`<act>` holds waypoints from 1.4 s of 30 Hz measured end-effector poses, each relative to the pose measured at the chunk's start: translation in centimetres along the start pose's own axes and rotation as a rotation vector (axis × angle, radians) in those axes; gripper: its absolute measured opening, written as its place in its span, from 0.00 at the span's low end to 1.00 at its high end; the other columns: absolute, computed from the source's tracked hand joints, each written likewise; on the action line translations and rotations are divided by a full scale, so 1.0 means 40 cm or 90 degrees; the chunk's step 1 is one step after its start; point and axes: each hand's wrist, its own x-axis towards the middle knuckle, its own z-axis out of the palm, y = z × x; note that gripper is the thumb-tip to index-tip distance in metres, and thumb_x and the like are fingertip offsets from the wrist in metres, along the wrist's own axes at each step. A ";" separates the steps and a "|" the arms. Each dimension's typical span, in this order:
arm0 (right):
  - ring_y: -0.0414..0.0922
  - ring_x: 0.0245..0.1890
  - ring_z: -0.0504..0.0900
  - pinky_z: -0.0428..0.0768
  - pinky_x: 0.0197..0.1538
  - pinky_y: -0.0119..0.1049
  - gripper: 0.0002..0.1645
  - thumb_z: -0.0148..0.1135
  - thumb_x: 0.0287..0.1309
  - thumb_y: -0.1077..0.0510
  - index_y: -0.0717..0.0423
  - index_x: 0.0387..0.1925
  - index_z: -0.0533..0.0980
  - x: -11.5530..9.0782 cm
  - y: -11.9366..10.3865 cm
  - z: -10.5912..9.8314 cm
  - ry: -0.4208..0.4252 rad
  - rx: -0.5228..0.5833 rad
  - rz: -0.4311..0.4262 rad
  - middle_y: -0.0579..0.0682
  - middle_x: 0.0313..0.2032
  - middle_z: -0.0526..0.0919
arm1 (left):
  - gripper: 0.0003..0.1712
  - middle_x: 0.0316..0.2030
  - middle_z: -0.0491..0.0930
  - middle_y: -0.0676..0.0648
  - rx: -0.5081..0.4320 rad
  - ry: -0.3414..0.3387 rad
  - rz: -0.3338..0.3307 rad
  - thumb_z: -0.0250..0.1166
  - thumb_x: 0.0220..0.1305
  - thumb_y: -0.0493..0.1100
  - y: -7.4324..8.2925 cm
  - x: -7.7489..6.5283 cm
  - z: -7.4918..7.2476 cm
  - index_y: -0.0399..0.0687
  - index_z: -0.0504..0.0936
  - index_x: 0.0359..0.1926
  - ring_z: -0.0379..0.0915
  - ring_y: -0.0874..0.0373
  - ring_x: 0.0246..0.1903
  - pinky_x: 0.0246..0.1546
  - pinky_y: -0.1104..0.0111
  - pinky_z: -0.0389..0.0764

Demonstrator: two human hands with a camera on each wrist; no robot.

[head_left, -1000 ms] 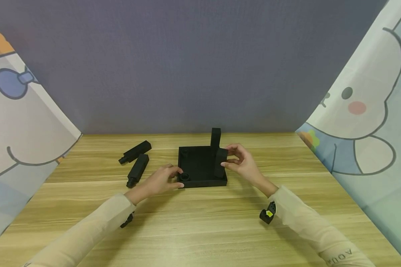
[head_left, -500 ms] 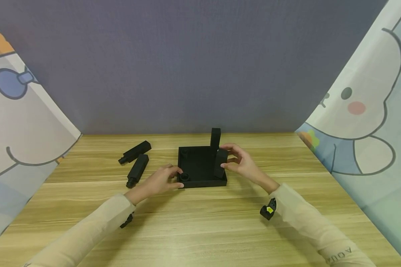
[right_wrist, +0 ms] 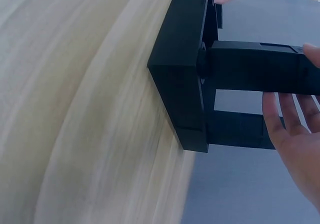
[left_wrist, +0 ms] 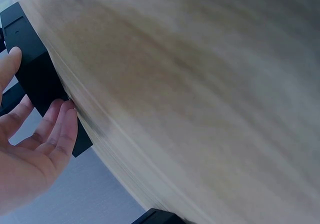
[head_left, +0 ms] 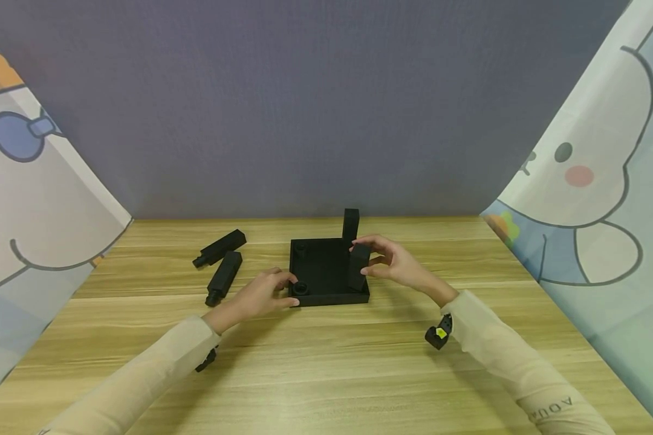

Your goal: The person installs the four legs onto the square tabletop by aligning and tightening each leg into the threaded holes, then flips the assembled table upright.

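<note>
A shallow black square tray (head_left: pixel 326 266) lies on the wooden table, with round sockets in its left corners. At its front left corner my left hand (head_left: pixel 263 294) grips the wall, thumb on the front side (left_wrist: pixel 27 49), fingers along the adjoining one. My right hand (head_left: pixel 397 264) pinches a black square post (head_left: pixel 359 264) between thumb and fingers at the front right corner. In the right wrist view that post (right_wrist: pixel 250 66) meets the tray at its round base and leans slightly. A second black post (head_left: pixel 350 223) stands at the back right corner.
Two loose black posts lie left of the tray, a far one (head_left: pixel 221 248) and a nearer one (head_left: pixel 225 278), each with a narrower round end. A grey panel (head_left: pixel 305 109) rises behind the table; cartoon-printed cloths (head_left: pixel 593 254) flank it.
My right fingers have shifted leftward around the far side of the post, and the right wrist has turned slightly. The left hand and the tray stay in place.
</note>
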 end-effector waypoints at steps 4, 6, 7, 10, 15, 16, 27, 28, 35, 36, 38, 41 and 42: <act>0.41 0.48 0.74 0.77 0.47 0.48 0.33 0.66 0.49 0.66 0.64 0.58 0.66 -0.004 -0.001 0.007 0.033 0.003 0.019 0.62 0.57 0.69 | 0.24 0.43 0.76 0.45 0.001 0.003 0.003 0.67 0.54 0.52 0.001 -0.001 -0.001 0.45 0.76 0.49 0.76 0.52 0.39 0.37 0.64 0.78; 0.40 0.47 0.74 0.77 0.46 0.47 0.32 0.66 0.49 0.65 0.63 0.57 0.66 -0.007 0.000 0.012 0.056 0.001 0.029 0.62 0.57 0.68 | 0.24 0.43 0.76 0.45 -0.002 0.003 -0.001 0.67 0.54 0.51 0.003 -0.001 -0.002 0.45 0.76 0.49 0.75 0.53 0.39 0.37 0.64 0.78; 0.39 0.48 0.73 0.77 0.47 0.48 0.32 0.66 0.49 0.65 0.64 0.57 0.66 -0.009 0.000 0.015 0.069 0.001 0.032 0.63 0.57 0.68 | 0.24 0.43 0.76 0.45 -0.003 0.003 -0.003 0.67 0.53 0.51 0.003 -0.001 -0.002 0.45 0.76 0.49 0.75 0.53 0.39 0.37 0.65 0.78; 0.37 0.49 0.72 0.75 0.47 0.52 0.33 0.66 0.48 0.66 0.65 0.57 0.65 -0.014 0.001 0.025 0.106 -0.003 0.041 0.60 0.55 0.70 | 0.24 0.43 0.76 0.45 -0.003 0.001 -0.004 0.67 0.54 0.51 0.004 0.000 -0.003 0.45 0.76 0.49 0.75 0.53 0.39 0.37 0.65 0.78; 0.35 0.51 0.70 0.73 0.48 0.56 0.34 0.67 0.47 0.66 0.67 0.56 0.65 -0.017 0.005 0.038 0.144 -0.018 0.037 0.57 0.54 0.72 | 0.24 0.44 0.76 0.44 -0.003 -0.004 -0.003 0.66 0.55 0.51 0.003 0.000 -0.004 0.45 0.76 0.50 0.75 0.52 0.40 0.38 0.65 0.78; 0.35 0.51 0.70 0.72 0.47 0.56 0.34 0.67 0.47 0.66 0.67 0.56 0.65 -0.017 0.006 0.040 0.148 -0.021 0.034 0.57 0.54 0.72 | 0.24 0.44 0.76 0.44 -0.005 -0.005 -0.004 0.66 0.55 0.51 0.003 0.000 -0.004 0.45 0.76 0.50 0.75 0.52 0.40 0.38 0.64 0.78; 0.38 0.50 0.70 0.73 0.48 0.55 0.34 0.67 0.47 0.66 0.64 0.57 0.65 -0.011 0.002 0.024 0.098 -0.037 0.014 0.60 0.55 0.70 | 0.24 0.44 0.76 0.44 -0.010 -0.001 -0.005 0.67 0.54 0.51 0.003 -0.001 -0.001 0.45 0.76 0.49 0.76 0.51 0.40 0.38 0.63 0.79; 0.39 0.50 0.70 0.73 0.48 0.52 0.34 0.67 0.47 0.66 0.64 0.57 0.65 -0.009 0.001 0.020 0.089 -0.040 0.013 0.61 0.56 0.70 | 0.24 0.44 0.76 0.44 -0.009 -0.001 -0.005 0.67 0.54 0.51 0.003 -0.001 -0.001 0.45 0.76 0.49 0.76 0.52 0.40 0.38 0.64 0.79; 0.42 0.49 0.71 0.75 0.47 0.49 0.33 0.66 0.47 0.70 0.69 0.56 0.65 0.001 -0.032 0.002 0.041 -0.081 -0.016 0.65 0.55 0.69 | 0.24 0.44 0.76 0.45 -0.005 -0.002 -0.006 0.67 0.54 0.51 0.001 -0.002 -0.002 0.45 0.76 0.50 0.75 0.53 0.39 0.37 0.65 0.78; 0.42 0.49 0.72 0.75 0.46 0.50 0.33 0.66 0.47 0.70 0.70 0.56 0.65 0.001 -0.041 0.001 0.036 -0.083 -0.021 0.66 0.55 0.69 | 0.24 0.44 0.76 0.45 -0.006 -0.003 -0.008 0.67 0.54 0.51 0.001 -0.001 -0.002 0.45 0.76 0.50 0.75 0.53 0.39 0.38 0.65 0.78; 0.43 0.49 0.72 0.75 0.46 0.51 0.32 0.65 0.46 0.71 0.71 0.55 0.66 0.002 -0.060 0.001 0.029 -0.085 -0.020 0.66 0.54 0.70 | 0.24 0.44 0.76 0.45 -0.006 -0.001 -0.006 0.67 0.54 0.52 0.000 -0.001 -0.001 0.45 0.76 0.50 0.75 0.53 0.39 0.38 0.65 0.78; 0.43 0.49 0.72 0.76 0.47 0.48 0.30 0.65 0.47 0.71 0.70 0.54 0.68 0.001 -0.080 0.001 0.027 -0.093 -0.006 0.66 0.54 0.71 | 0.24 0.44 0.76 0.44 -0.006 0.001 -0.003 0.67 0.54 0.52 0.000 -0.001 -0.001 0.45 0.76 0.49 0.75 0.53 0.39 0.37 0.64 0.78; 0.43 0.49 0.72 0.76 0.48 0.48 0.29 0.65 0.47 0.71 0.69 0.54 0.68 0.000 -0.083 0.002 0.029 -0.097 0.000 0.65 0.54 0.71 | 0.24 0.44 0.76 0.44 -0.006 0.002 -0.001 0.67 0.54 0.51 0.000 -0.001 -0.001 0.45 0.76 0.49 0.75 0.52 0.39 0.37 0.64 0.78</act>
